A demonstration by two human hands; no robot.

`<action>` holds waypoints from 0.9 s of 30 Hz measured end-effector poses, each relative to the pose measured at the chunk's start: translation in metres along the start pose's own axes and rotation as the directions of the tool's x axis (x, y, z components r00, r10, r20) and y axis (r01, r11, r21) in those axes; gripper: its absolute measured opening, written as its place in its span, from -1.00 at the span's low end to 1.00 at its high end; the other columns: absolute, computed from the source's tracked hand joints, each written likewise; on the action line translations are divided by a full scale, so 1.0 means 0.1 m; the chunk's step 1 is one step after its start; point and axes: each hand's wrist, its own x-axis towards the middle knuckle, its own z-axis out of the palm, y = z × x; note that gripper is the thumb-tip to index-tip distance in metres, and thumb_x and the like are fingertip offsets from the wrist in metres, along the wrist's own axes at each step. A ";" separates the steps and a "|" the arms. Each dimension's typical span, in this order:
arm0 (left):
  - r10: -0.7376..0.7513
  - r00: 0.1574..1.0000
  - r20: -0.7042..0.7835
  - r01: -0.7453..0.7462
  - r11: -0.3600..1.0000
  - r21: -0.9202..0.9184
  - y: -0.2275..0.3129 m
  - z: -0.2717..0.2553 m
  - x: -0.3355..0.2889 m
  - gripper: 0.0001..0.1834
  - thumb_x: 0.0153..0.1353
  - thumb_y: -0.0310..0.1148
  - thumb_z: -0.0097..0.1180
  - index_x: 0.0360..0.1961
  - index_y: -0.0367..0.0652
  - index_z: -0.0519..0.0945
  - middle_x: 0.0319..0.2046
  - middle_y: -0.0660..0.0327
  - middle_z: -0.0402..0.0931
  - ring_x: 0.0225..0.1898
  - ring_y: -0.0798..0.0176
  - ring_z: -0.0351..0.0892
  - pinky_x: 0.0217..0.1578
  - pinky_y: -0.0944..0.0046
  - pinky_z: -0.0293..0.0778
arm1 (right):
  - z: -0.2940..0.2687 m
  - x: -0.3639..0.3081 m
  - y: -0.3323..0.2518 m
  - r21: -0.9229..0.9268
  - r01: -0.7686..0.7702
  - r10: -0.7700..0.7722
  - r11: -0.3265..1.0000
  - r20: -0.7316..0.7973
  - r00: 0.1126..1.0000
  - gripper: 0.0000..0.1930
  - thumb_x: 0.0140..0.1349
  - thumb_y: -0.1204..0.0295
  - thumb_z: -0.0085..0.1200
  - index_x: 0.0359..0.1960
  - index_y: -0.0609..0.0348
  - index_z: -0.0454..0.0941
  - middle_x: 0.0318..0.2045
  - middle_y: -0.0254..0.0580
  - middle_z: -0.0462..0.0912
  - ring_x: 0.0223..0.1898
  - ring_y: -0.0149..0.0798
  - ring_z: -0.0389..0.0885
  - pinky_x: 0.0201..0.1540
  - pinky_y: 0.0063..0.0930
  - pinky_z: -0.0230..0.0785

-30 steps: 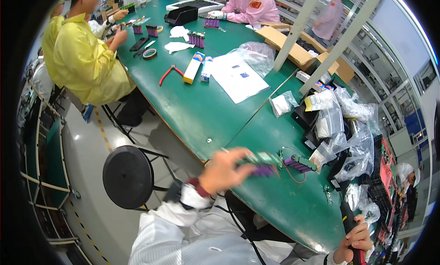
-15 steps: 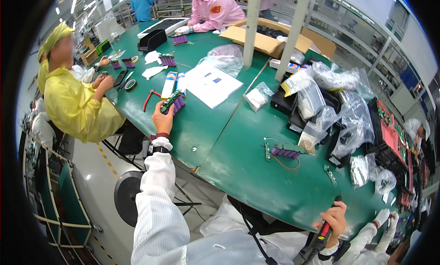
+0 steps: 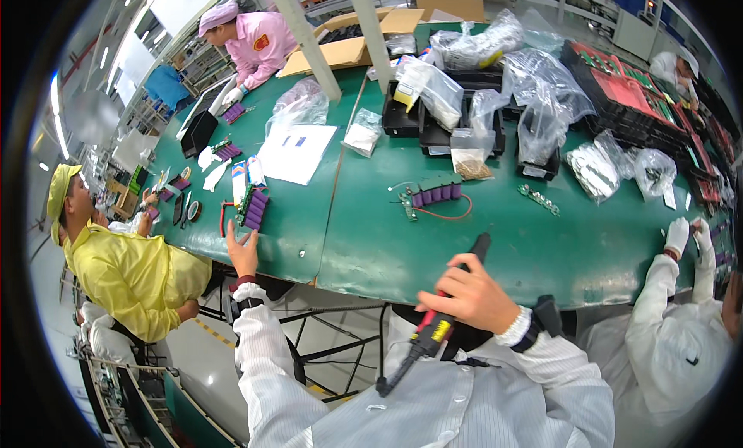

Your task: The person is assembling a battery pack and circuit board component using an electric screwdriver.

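Observation:
My left hand, fingers apart, is at the near side of a purple battery pack with a green circuit board. The pack rests on the green table, close to the fingertips. Over the table's front edge, my right hand is wrapped round a black and red electric screwdriver, held slantwise with its black front end up and away. Another purple battery pack, with a red wire and a small board attached, lies on the table ahead of my right hand. A narrow loose circuit board is to its right.
Red-handled pliers, small boxes and white paper are around the left pack. Black bins with plastic bags stand at the back. A person in yellow sits left; gloved hands work at right.
My left hand has let go of the battery pack, which now stands on the table. My right hand has moved left with the screwdriver. The view has turned to the right.

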 end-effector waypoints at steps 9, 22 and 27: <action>-0.068 0.351 0.934 0.644 0.741 -0.188 2.12 0.06 -1.92 -0.27 0.50 0.16 0.01 0.42 -0.19 0.29 0.08 0.07 0.55 -0.07 0.15 0.71 -0.04 0.09 0.69 | 0.80 0.25 -0.18 -0.111 0.293 -0.284 0.950 0.086 0.955 -0.84 0.29 0.35 0.14 -0.13 -0.21 0.53 -0.39 -0.54 0.47 -0.23 -0.42 0.57 0.26 -0.09 0.28; -0.233 0.476 0.848 0.787 0.543 -0.292 2.14 0.09 -2.65 -0.55 0.25 -0.64 0.28 0.11 -0.30 0.39 -0.22 0.16 0.55 -0.23 0.19 0.71 -0.19 0.11 0.73 | 1.06 0.46 -0.28 -0.121 0.299 -0.307 0.946 -0.053 0.950 -0.68 0.28 0.29 0.16 0.07 -0.29 0.52 -0.03 -0.44 0.50 0.15 -0.29 0.46 0.34 0.05 0.19; -0.135 0.484 0.864 0.712 0.635 -0.300 2.22 0.20 -2.38 -0.58 0.30 -0.62 0.20 0.15 -0.28 0.39 -0.16 0.16 0.53 -0.37 0.28 0.63 -0.39 0.19 0.67 | 0.28 0.24 0.13 0.099 -0.004 0.020 0.995 -0.154 0.988 -0.71 0.31 0.37 0.21 0.07 -0.05 0.63 -0.04 -0.31 0.65 0.01 -0.21 0.64 0.10 -0.20 0.51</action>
